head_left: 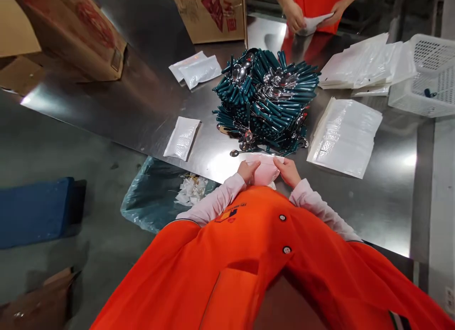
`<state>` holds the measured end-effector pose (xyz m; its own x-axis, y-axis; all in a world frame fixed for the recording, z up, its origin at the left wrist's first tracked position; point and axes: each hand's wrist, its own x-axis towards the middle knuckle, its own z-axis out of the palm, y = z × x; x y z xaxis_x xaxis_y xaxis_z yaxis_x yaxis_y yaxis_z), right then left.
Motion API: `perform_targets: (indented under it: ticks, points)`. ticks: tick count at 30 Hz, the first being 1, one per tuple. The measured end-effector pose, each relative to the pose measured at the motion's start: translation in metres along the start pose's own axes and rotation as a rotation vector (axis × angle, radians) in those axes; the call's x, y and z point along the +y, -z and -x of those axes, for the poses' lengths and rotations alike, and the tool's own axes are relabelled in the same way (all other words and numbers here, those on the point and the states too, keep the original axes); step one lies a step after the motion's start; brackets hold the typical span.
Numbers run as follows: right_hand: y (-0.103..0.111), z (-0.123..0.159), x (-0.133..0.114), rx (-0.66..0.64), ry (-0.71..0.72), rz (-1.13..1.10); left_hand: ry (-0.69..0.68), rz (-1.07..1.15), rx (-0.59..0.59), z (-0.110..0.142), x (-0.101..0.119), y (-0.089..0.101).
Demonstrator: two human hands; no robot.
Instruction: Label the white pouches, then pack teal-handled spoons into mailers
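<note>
Between my two hands, close to my body, is a white padded mailer bag (263, 169). My left hand (248, 171) grips its left edge, thumb on top. The right edge is pinched by my right hand (287, 171). Just beyond lies a big heap of teal-handled cutlery (270, 100), with spoons among it. A loose spoon (234, 153) points left at the heap's near edge. To the right rests a stack of flat white mailer bags (346, 136). One plump white packet (182, 138) lies on the left, and two more packets (201, 70) sit further back.
The steel table (149, 102) carries cardboard boxes (213, 15) at the back and left. A white plastic basket (423, 93) stands right, beside more mailers (366, 62). Below the left edge hangs a lined bin (152, 192) with scraps. Across the table, a co-worker's hands (295, 17) hold a white bag.
</note>
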<state>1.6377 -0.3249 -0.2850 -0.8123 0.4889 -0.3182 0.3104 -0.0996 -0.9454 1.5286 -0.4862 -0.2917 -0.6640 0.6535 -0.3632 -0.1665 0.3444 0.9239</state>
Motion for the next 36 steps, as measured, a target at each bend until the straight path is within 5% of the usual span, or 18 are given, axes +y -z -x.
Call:
perform_targets:
  ticks: [3, 9, 12, 16, 19, 22, 28, 36]
  points:
    - [0.011, 0.0, -0.03, -0.163, 0.122, 0.053, 0.008, -0.065, 0.239, -0.007, 0.024, 0.056]
    - [0.036, -0.019, -0.087, -0.187, 0.253, 0.208, -0.015, -0.44, 0.57, -0.049, 0.067, 0.219]
    - [0.031, -0.028, -0.1, -0.209, 0.291, 0.238, 0.024, -0.603, 0.712, -0.067, 0.069, 0.247]
    - [0.027, -0.031, -0.101, -0.235, 0.279, 0.254, -0.179, -0.696, 0.65, -0.088, 0.081, 0.207]
    - [0.028, -0.028, -0.094, -0.242, 0.251, 0.255, -0.523, -0.803, 0.408, -0.115, 0.115, 0.146]
    - [0.028, -0.021, -0.083, -0.252, 0.269, 0.276, -0.683, -0.938, 0.104, -0.158, 0.16, 0.086]
    - [0.034, 0.007, -0.044, -0.147, 0.134, 0.171, -0.598, -1.228, -0.127, -0.239, 0.227, 0.009]
    - [0.036, 0.022, -0.004, -0.065, -0.058, -0.02, -0.445, -1.476, -0.218, -0.291, 0.253, -0.055]
